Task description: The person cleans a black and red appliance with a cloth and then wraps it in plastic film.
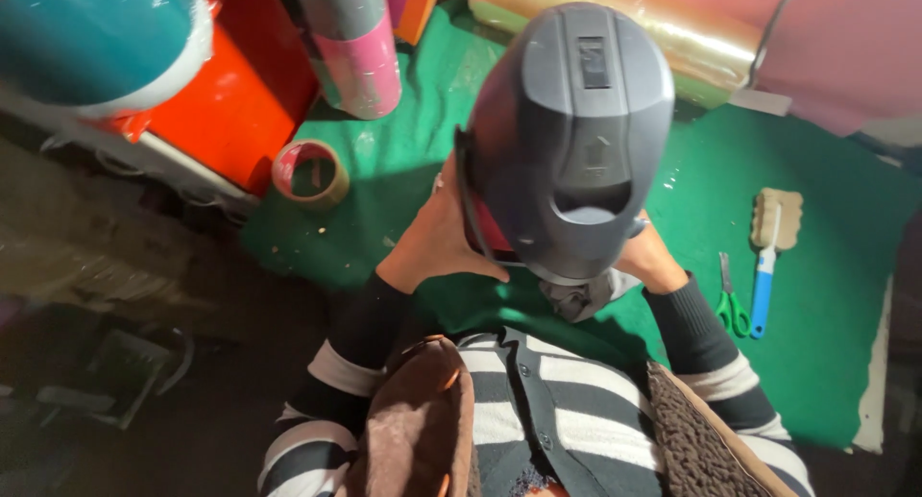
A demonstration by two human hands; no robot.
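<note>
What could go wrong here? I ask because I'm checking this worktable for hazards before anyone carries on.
The large dark grey plastic helmet-like device is held up only by the left hand and right hand at its sides; a slip might drop it onto the green felt-covered table. It also blocks the view beneath. The green-handled scissors lie close to the right forearm and could be knocked.
</note>
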